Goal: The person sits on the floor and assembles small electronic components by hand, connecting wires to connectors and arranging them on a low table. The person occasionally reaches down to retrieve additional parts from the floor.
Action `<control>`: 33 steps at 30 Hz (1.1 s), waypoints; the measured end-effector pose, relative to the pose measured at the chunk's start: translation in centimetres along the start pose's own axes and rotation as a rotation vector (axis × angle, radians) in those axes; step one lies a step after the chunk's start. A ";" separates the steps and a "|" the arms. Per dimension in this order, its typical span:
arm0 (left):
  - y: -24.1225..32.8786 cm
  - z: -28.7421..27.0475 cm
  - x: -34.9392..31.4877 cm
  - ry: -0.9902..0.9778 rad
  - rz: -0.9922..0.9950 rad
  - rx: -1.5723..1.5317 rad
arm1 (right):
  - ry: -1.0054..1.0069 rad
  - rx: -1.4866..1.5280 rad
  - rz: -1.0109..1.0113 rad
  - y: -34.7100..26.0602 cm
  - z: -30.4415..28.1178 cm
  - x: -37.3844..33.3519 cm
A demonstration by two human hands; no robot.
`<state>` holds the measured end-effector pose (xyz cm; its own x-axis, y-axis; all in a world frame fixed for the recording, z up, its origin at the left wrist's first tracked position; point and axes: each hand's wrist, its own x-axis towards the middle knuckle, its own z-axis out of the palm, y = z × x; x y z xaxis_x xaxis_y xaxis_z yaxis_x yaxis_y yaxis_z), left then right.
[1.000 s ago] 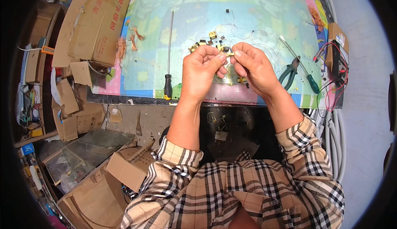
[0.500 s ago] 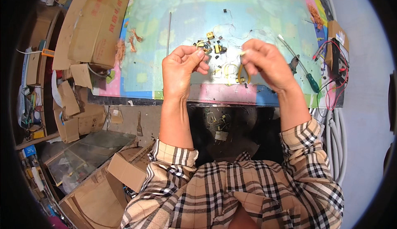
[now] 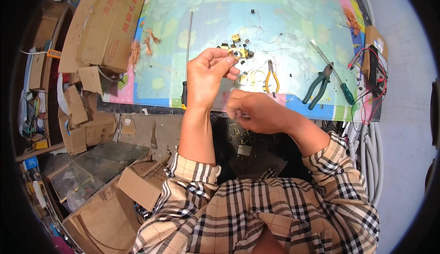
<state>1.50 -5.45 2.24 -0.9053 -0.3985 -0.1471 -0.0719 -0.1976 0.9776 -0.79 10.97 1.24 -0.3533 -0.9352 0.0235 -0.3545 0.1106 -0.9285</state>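
Between the thumb and forefinger of my left hand [image 3: 208, 73] is a small wound coil [image 3: 237, 53] with yellow on it, raised over the table. My right hand [image 3: 256, 111] is closed, its fingers curled down past the table's front edge; whatever may be in them is hidden. Just beyond the coil lie small electronic parts, among them a yellow-wrapped transformer [image 3: 236, 38]. Small pliers with yellow handles [image 3: 272, 80] rest on the mat to the right of my left hand. Loose yellow wire [image 3: 251, 77] lies beside them.
Green-handled pliers [image 3: 319, 85] and a screwdriver [image 3: 346, 93] lie at the right, near a black meter with leads [image 3: 376, 73]. A long black-handled screwdriver [image 3: 184, 96] lies left of my left arm. Copper wire bundles [image 3: 134, 54] sit by a cardboard box [image 3: 107, 29].
My right hand has moved from above the small parts toward me and left, down to the table's front edge, uncovering both pliers. My left hand, still pinching the coil, has shifted slightly right.
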 end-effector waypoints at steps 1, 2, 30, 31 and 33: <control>0.0 0.0 0.1 0.001 -0.007 0.005 | 0.016 -0.029 -0.021 0.2 0.4 0.1; 0.0 -0.1 0.1 0.008 -0.013 0.009 | 0.030 -0.015 -0.073 0.2 0.6 0.2; -0.2 0.2 -0.3 -0.008 -0.031 0.064 | 0.605 0.188 0.143 -0.2 -2.6 1.3; -0.2 0.3 -0.3 -0.017 -0.032 0.065 | 0.678 0.117 0.091 -0.3 -2.7 1.5; -0.3 0.4 -0.2 -0.037 -0.036 0.064 | 0.822 -0.028 -0.010 -0.7 -2.8 1.9</control>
<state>1.54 -4.91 2.00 -0.9163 -0.3587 -0.1780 -0.1303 -0.1531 0.9796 -3.69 10.08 2.97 -0.8675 -0.3924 0.3057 -0.3785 0.1219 -0.9175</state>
